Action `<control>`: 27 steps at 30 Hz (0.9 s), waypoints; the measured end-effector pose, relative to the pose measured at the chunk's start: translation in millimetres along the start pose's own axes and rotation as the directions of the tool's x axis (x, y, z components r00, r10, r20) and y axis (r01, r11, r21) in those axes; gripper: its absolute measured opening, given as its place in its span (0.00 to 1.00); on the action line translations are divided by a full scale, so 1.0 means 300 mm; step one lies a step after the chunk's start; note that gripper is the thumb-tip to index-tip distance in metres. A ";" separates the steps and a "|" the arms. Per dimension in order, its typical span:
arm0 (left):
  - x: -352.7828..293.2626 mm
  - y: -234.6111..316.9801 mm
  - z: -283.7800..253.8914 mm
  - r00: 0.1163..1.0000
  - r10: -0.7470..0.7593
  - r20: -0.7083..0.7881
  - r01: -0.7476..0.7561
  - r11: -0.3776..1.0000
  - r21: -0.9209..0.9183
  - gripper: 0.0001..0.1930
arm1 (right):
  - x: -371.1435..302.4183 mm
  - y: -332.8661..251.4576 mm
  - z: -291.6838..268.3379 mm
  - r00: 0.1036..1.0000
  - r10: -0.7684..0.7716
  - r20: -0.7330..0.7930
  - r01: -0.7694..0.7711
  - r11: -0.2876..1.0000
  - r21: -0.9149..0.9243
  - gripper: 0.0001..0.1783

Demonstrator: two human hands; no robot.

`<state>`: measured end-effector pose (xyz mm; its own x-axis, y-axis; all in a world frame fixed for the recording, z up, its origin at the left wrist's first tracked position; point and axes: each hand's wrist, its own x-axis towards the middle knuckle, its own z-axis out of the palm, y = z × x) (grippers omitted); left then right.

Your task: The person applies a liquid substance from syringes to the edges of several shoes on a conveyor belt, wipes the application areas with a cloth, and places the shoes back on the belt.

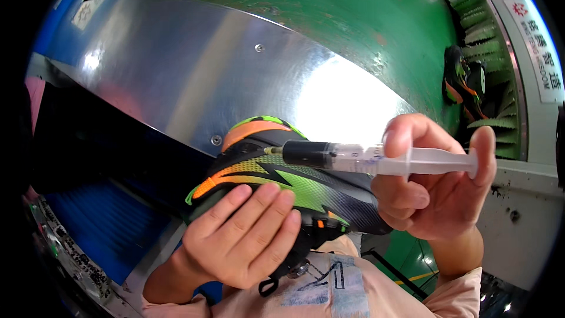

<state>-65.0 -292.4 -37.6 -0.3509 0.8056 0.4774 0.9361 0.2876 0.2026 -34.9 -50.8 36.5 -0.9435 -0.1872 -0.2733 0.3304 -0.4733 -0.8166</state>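
A sports shoe (303,185) in green, orange and black is held on its side in front of my chest. My left hand (244,238) grips it, with the fingers laid across the upper and the thumb hidden. In my right hand (438,200) is a clear plastic syringe (359,158), partly filled with something black. The index finger rests near the barrel's flange and the thumb is at the plunger's end. The syringe's narrow tip points left and meets the dark edge between the shoe's sole and upper, though I cannot tell whether it touches.
Beyond the shoe runs a shiny metal ledge (235,76) with screws, bordering a green conveyor surface (329,6). At the far right, dark shoes (462,82) with orange accents sit by the green strip curtain (485,35) of a pale machine. Blue ribbed material (118,229) lies low on the left.
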 end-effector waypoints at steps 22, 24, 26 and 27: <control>-0.020 -0.007 -0.019 0.996 -0.023 0.091 0.023 1.000 -0.006 0.10 | 0.072 0.004 0.067 0.967 0.205 -0.151 -0.249 0.889 -0.385 0.49; -0.025 -0.007 -0.019 0.995 -0.027 0.093 0.027 1.000 -0.002 0.10 | 0.037 -0.001 0.063 0.946 0.254 -0.200 -0.306 0.903 -0.302 0.54; -0.023 -0.007 -0.019 0.996 -0.018 0.089 0.018 1.000 0.002 0.10 | -0.007 0.003 0.035 0.947 0.252 -0.198 -0.297 0.923 -0.244 0.56; -0.026 -0.008 -0.016 0.997 -0.015 0.076 0.016 1.000 -0.003 0.10 | -0.027 0.006 0.020 0.948 0.251 -0.195 -0.291 0.932 -0.216 0.57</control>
<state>-64.5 -301.8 -37.8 -0.3622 0.8379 0.4083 0.9304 0.2987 0.2123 -26.4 -55.4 40.2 -0.8165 -0.1288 -0.5629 0.5773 -0.2008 -0.7914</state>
